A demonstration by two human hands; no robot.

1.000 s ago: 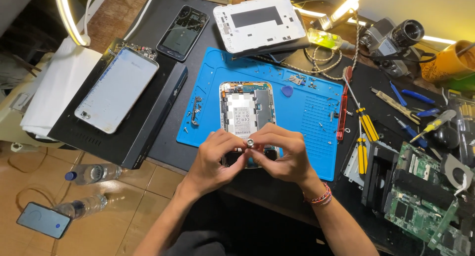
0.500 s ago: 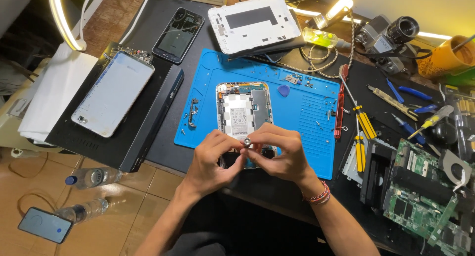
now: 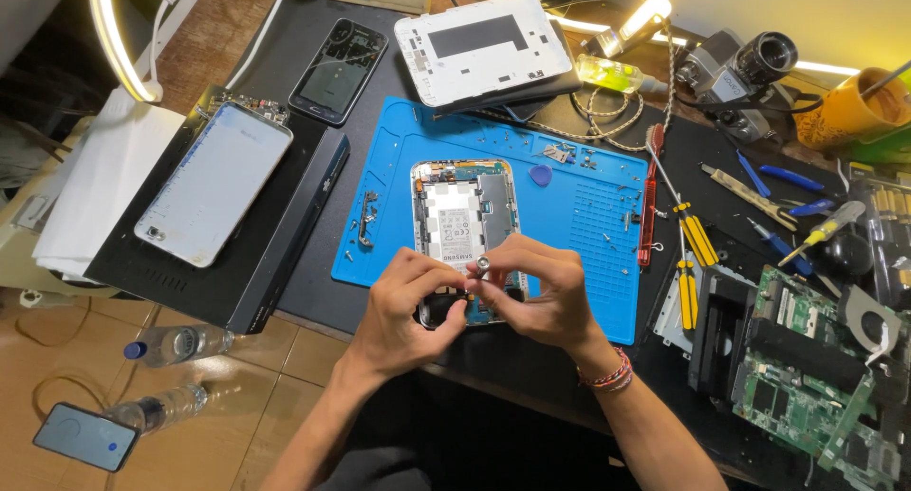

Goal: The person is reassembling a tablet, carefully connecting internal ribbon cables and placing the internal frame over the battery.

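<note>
A: Item one, your hands. Left hand (image 3: 410,301) and right hand (image 3: 541,296) meet over the near end of the opened tablet (image 3: 465,225). Both are curled, fingertips pressed together around a small round silver part (image 3: 483,262). Which fingers carry it, I cannot tell.

B: Location of the tablet?

A: On the blue mat (image 3: 579,225), back cover off, pale battery (image 3: 451,227) exposed, near end under your hands. The mat lies on the dark worktop (image 3: 313,292), close to its front edge.

B: Risk, first entry?

A: The silver part. It is small and held above the bare board. If your pinch loosens, it likely drops into the tablet or rolls off the mat toward the floor (image 3: 237,377), where the water bottles (image 3: 180,344) and a phone (image 3: 83,436) lie.

B: Second entry?

A: Loose screws (image 3: 607,202), scattered over the mat's right half. Your right wrist, with its bracelet (image 3: 609,372), sits near them; a sweep would probably scatter them.

B: Third?

A: The battery. A slip while you press over the near end could dent it or scratch the board beside it.

B: Anything at the margins?

A: The metal strip (image 3: 364,218) lies left of the tablet, near the mat's edge, and a nudge from your left forearm could push it off. The yellow screwdrivers (image 3: 688,254) lie right of the mat, handles near the worktop's front, and could roll.
</note>
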